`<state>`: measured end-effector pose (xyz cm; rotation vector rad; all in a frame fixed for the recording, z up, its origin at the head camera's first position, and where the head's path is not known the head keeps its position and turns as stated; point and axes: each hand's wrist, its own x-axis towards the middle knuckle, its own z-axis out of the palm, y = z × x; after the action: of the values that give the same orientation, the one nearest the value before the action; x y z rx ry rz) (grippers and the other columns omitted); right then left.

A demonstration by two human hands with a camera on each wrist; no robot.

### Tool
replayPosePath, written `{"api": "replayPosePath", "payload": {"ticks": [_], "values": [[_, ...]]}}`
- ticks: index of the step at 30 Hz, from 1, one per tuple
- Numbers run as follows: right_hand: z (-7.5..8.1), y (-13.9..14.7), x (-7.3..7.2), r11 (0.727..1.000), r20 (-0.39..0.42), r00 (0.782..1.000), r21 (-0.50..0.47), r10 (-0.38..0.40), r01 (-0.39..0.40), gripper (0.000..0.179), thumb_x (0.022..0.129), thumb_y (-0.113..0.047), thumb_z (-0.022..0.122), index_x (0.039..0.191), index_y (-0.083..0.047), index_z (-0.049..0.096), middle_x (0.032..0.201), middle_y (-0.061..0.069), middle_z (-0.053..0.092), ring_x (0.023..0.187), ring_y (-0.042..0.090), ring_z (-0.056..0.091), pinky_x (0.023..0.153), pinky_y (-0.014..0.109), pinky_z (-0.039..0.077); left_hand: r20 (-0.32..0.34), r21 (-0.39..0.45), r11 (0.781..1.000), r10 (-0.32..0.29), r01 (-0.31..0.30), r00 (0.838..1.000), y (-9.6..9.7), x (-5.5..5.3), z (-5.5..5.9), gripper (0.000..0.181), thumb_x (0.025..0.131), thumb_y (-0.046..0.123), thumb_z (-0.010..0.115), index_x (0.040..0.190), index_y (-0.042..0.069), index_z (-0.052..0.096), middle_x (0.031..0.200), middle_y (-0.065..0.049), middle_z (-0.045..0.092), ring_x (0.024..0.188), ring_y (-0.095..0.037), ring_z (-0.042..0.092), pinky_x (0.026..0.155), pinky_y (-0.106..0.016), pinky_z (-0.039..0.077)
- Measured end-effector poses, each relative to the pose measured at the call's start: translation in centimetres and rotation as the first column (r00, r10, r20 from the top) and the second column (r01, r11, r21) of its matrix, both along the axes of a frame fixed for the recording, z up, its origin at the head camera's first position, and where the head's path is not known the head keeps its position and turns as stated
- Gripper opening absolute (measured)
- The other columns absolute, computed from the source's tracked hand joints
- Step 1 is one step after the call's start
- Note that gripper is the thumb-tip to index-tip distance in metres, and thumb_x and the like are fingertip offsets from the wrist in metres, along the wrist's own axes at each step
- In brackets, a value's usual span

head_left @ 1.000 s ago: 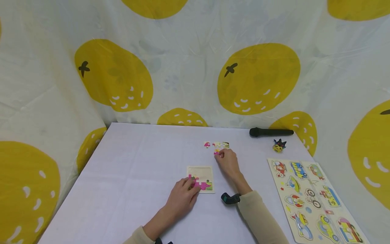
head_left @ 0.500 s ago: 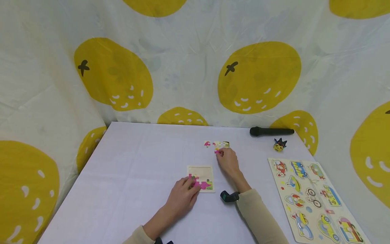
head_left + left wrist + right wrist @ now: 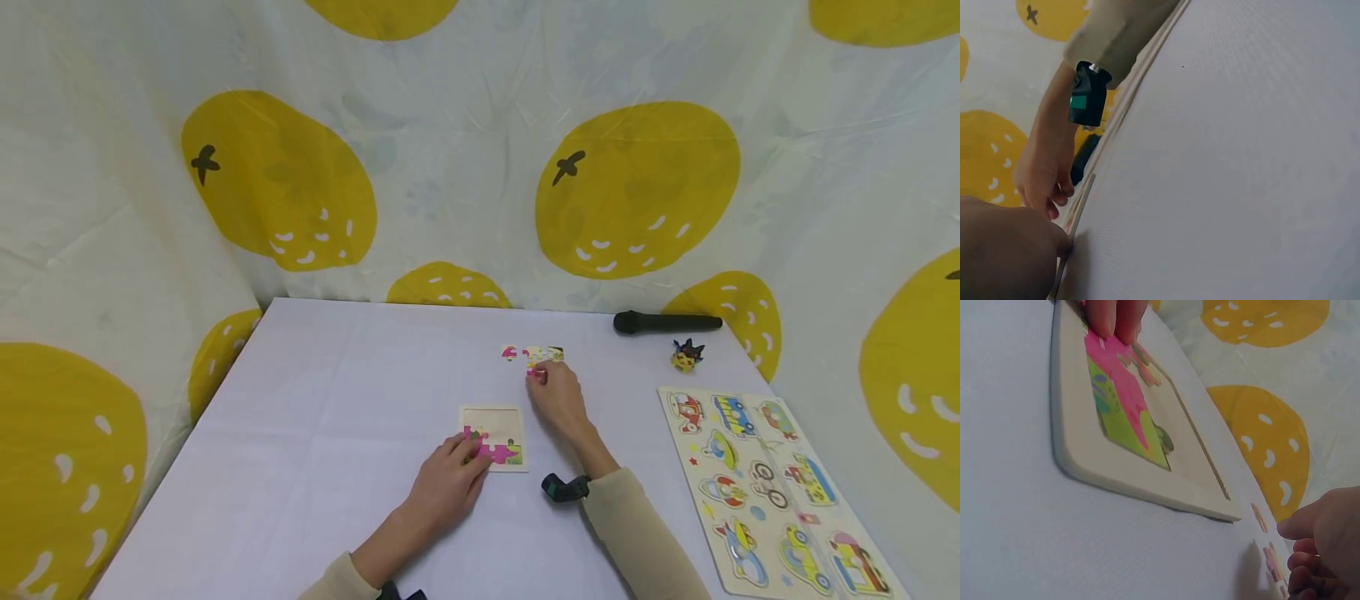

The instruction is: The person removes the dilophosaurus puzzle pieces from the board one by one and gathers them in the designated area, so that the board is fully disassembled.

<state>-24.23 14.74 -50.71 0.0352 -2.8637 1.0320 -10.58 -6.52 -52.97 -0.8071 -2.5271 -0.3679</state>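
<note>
A small wooden jigsaw tray [image 3: 498,412] lies on the white table, its near part filled with pink and green pieces. My left hand [image 3: 447,483] rests over the tray's near left corner. In the right wrist view, two of its fingertips [image 3: 1127,325] press on the pink pieces. Farther off, my right hand [image 3: 561,400] pinches the lower edge of a pink and yellow puzzle piece [image 3: 534,367] with curled fingers. That piece touches or nearly touches other pieces [image 3: 555,353] in a small group. A separate pink and white piece [image 3: 509,353] lies to their left.
To the right lies a large wooden board [image 3: 759,515] with vehicle-shaped pieces. A black microphone [image 3: 667,323] and a small yellow and dark figurine [image 3: 687,356] stand near the back right corner. A curtain [image 3: 457,167] with yellow fruit prints hangs behind the table.
My right hand has shifted very slightly at the pink and yellow piece, which seems a little closer to the pieces above it. The left hand stays on the tray.
</note>
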Motion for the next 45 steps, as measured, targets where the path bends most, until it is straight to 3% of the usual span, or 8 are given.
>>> {"api": "replayPosePath", "payload": {"ticks": [5,8,17,26,31,38,45], "values": [[1.0,-0.8,0.8,0.998,-0.025,0.999,-0.027,0.048,-0.049,0.033,0.094,-0.021,0.067,0.118,0.001,0.068,0.093,0.012,0.063,0.086,0.024,0.054,0.077,0.034,0.046,-0.053,-0.043,0.999,0.005,-0.007,0.999,-0.1,0.1,0.0,0.017,0.087,0.022,0.076,0.103,0.020,0.076,0.110,-0.003,0.069,0.103,-0.025,0.063,0.082,-0.037,0.055],[1.6,-1.4,1.4,0.996,-0.029,0.996,-0.033,0.085,-0.086,0.032,0.093,-0.020,0.068,0.117,0.001,0.069,0.089,0.010,0.063,0.081,0.022,0.055,0.072,0.032,0.045,-0.049,-0.071,0.997,0.009,-0.013,0.999,-0.2,0.3,0.3,0.019,0.087,0.022,0.075,0.106,0.020,0.076,0.112,-0.004,0.069,0.101,-0.023,0.061,0.079,-0.036,0.054],[2.7,-3.0,3.0,0.981,-0.008,0.982,-0.017,0.191,-0.191,0.029,0.092,-0.017,0.071,0.114,0.001,0.070,0.088,0.008,0.065,0.078,0.019,0.057,0.072,0.031,0.049,0.043,-0.157,0.988,0.002,0.005,0.999,-0.4,0.6,1.4,0.025,0.091,0.021,0.073,0.113,0.010,0.076,0.122,-0.009,0.070,0.111,-0.025,0.067,0.093,-0.035,0.058],[3.0,-4.2,4.4,0.960,0.073,0.958,0.026,0.276,-0.279,0.029,0.093,-0.022,0.071,0.116,-0.004,0.071,0.092,0.004,0.062,0.080,0.016,0.055,0.071,0.026,0.050,-0.047,-0.039,0.999,-0.036,0.034,0.998,-0.9,0.5,0.4,0.022,0.087,0.015,0.076,0.108,0.008,0.076,0.107,-0.004,0.066,0.103,-0.019,0.067,0.088,-0.028,0.058],[3.0,-4.7,4.8,0.935,0.081,0.933,0.022,0.351,-0.353,0.026,0.091,-0.020,0.072,0.112,-0.004,0.073,0.091,0.004,0.063,0.081,0.015,0.055,0.072,0.026,0.051,-0.108,-0.002,0.999,-0.050,0.050,0.993,-1.0,0.3,-0.1,0.019,0.084,0.012,0.077,0.103,0.008,0.077,0.102,-0.003,0.066,0.099,-0.019,0.066,0.083,-0.028,0.058],[2.6,-5.2,5.1,0.906,0.131,0.901,0.029,0.415,-0.421,0.022,0.090,-0.020,0.074,0.107,-0.006,0.075,0.093,0.004,0.063,0.081,0.014,0.053,0.068,0.023,0.047,-0.103,0.007,0.998,-0.056,0.057,0.993,-1.1,0.1,-0.3,0.021,0.084,0.014,0.077,0.104,0.010,0.078,0.102,-0.001,0.067,0.097,-0.016,0.065,0.076,-0.028,0.056],[2.5,-5.8,5.6,0.884,0.176,0.879,0.078,0.443,-0.461,0.026,0.088,-0.028,0.077,0.105,-0.008,0.074,0.103,0.006,0.062,0.088,0.016,0.053,0.079,0.030,0.052,-0.109,-0.001,0.998,-0.056,0.056,0.992,-1.2,0.0,-0.3,0.020,0.083,0.015,0.078,0.103,0.011,0.079,0.099,-0.001,0.068,0.092,-0.015,0.063,0.073,-0.027,0.055]]}}
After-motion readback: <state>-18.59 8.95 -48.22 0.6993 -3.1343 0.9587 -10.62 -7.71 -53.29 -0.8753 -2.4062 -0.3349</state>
